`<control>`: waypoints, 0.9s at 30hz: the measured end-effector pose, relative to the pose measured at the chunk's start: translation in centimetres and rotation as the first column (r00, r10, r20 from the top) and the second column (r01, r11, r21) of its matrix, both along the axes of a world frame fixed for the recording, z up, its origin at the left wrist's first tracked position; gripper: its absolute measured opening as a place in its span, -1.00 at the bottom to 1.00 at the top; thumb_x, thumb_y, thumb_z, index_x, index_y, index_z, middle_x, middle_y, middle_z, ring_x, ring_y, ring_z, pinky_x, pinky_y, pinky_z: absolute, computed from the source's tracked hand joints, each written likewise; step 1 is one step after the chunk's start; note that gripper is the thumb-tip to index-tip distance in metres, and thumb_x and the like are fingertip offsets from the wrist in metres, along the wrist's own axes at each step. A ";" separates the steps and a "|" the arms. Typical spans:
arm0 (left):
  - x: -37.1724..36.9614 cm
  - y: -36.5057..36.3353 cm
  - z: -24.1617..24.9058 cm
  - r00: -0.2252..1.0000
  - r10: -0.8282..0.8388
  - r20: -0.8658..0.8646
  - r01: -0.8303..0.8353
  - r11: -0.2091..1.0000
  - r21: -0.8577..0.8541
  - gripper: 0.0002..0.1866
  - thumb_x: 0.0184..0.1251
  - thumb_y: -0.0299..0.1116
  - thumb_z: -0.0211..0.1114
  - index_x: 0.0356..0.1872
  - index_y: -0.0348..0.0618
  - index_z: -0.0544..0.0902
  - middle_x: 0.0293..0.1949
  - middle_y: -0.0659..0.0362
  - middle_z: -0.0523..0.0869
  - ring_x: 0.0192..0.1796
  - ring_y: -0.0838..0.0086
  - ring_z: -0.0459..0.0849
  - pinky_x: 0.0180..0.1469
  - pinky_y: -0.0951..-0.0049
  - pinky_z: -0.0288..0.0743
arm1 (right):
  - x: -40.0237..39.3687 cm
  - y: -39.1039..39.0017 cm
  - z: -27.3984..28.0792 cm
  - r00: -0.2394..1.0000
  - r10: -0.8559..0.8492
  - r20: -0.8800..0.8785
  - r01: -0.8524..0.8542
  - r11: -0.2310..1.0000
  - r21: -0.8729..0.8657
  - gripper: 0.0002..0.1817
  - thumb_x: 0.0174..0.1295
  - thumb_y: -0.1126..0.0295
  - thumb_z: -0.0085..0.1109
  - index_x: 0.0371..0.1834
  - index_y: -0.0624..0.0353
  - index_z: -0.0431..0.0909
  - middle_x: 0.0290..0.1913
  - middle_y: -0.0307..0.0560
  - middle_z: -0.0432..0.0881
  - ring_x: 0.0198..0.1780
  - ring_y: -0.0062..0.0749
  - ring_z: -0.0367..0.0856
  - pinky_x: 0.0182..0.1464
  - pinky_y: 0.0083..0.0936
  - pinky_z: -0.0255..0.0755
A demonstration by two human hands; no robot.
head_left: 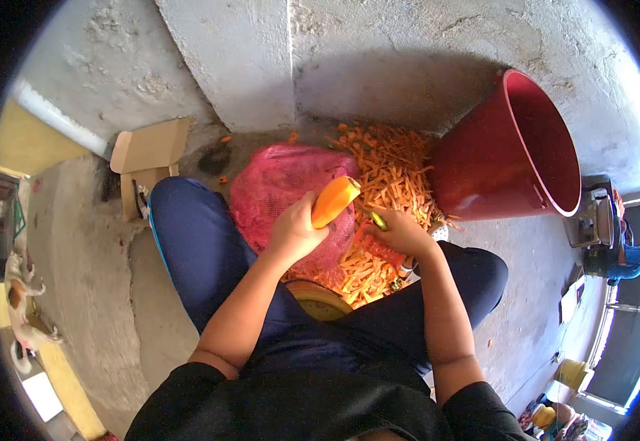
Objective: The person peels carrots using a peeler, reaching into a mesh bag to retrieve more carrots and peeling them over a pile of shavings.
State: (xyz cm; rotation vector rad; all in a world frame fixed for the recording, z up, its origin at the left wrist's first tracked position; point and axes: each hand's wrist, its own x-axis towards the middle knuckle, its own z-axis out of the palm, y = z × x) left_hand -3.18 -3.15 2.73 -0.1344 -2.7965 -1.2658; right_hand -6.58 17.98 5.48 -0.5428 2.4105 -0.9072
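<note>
A peeled orange carrot (336, 201) is gripped in my left hand (296, 229), its thick end pointing up and to the right. My right hand (401, 234) is closed round a small yellow-green tool (379, 220), just right of the carrot and apart from it. Behind my left hand lies a pink mesh sack (268, 176). Orange peelings (393, 176) are heaped from the wall down past my right hand. Between my legs, the yellowish rim of a round container (320, 300) shows in part.
A large red bucket (474, 162) lies tilted against the wall at the right. Torn cardboard (151, 151) is at the left. A cat (26, 301) lies at the far left. Another person (632, 261) is at the far right.
</note>
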 end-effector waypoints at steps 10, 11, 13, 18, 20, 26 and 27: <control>0.4 0.1 0.7 0.989 -0.139 0.053 0.136 0.989 0.060 -0.67 -0.20 -0.39 0.24 -0.31 -0.17 0.41 -0.50 -0.06 0.56 -0.38 0.04 0.54 -0.39 0.16 0.40 | -0.1 -0.2 0.4 0.998 0.028 -0.063 -0.029 0.999 -0.019 -0.76 0.03 0.34 0.04 -0.22 0.16 0.43 -0.38 0.13 0.53 -0.30 -0.01 0.49 -0.27 -0.29 0.34; 0.4 0.1 1.1 0.986 -0.156 0.060 0.153 0.987 0.046 -0.67 -0.20 -0.39 0.24 -0.31 -0.17 0.42 -0.51 -0.06 0.56 -0.38 0.05 0.55 -0.39 0.16 0.40 | -0.1 -0.3 0.6 0.999 0.028 -0.045 -0.028 0.999 -0.017 -0.74 0.02 0.38 0.03 -0.18 0.16 0.44 -0.37 0.13 0.53 -0.29 -0.04 0.50 -0.25 -0.30 0.34; 0.4 0.1 1.2 0.981 -0.185 0.063 0.182 0.982 0.058 -0.67 -0.20 -0.39 0.24 -0.31 -0.17 0.42 -0.51 -0.05 0.57 -0.39 0.05 0.55 -0.39 0.17 0.41 | -0.2 -0.2 0.3 0.998 0.053 -0.041 -0.053 0.999 -0.006 -0.78 0.02 0.38 0.02 -0.25 0.19 0.44 -0.39 0.13 0.53 -0.32 -0.03 0.50 -0.28 -0.29 0.34; 0.6 0.4 0.5 0.971 -0.215 0.107 0.200 0.971 0.130 -0.71 -0.19 -0.46 0.23 -0.34 -0.18 0.43 -0.49 -0.05 0.56 -0.36 0.03 0.53 -0.36 0.24 0.40 | 0.0 -0.7 0.0 0.992 -0.026 -0.124 0.023 0.999 -0.026 -0.82 0.02 0.33 0.02 -0.43 0.25 0.44 -0.47 0.14 0.51 -0.38 0.00 0.49 -0.34 -0.26 0.33; 0.8 0.8 0.3 0.978 -0.198 0.067 0.189 0.974 0.128 -0.72 -0.18 -0.46 0.22 -0.33 -0.17 0.44 -0.49 -0.04 0.56 -0.36 0.03 0.53 -0.37 0.23 0.40 | 0.1 -1.1 0.3 0.987 -0.084 -0.140 0.078 0.996 -0.047 -0.80 0.02 0.31 0.02 -0.48 0.25 0.45 -0.50 0.14 0.50 -0.40 0.01 0.49 -0.36 -0.25 0.33; 0.8 0.7 1.3 0.985 -0.174 -0.016 0.172 0.983 -0.070 -0.71 -0.15 -0.42 0.23 -0.30 -0.14 0.43 -0.49 -0.02 0.57 -0.42 0.05 0.54 -0.42 0.17 0.40 | 0.4 -1.3 0.1 0.989 -0.086 -0.122 0.102 0.987 0.126 -0.78 0.06 0.22 0.01 -0.36 0.13 0.50 -0.44 0.14 0.53 -0.35 0.00 0.51 -0.30 -0.26 0.35; 0.7 0.6 1.6 0.982 -0.182 -0.048 0.175 0.976 -0.128 -0.70 -0.14 -0.41 0.23 -0.29 -0.13 0.42 -0.50 -0.01 0.57 -0.45 0.06 0.55 -0.44 0.15 0.40 | 0.4 -1.2 -0.5 0.990 -0.072 -0.125 0.084 0.992 0.092 -0.78 0.06 0.23 0.01 -0.38 0.15 0.50 -0.45 0.14 0.53 -0.36 0.01 0.50 -0.31 -0.26 0.35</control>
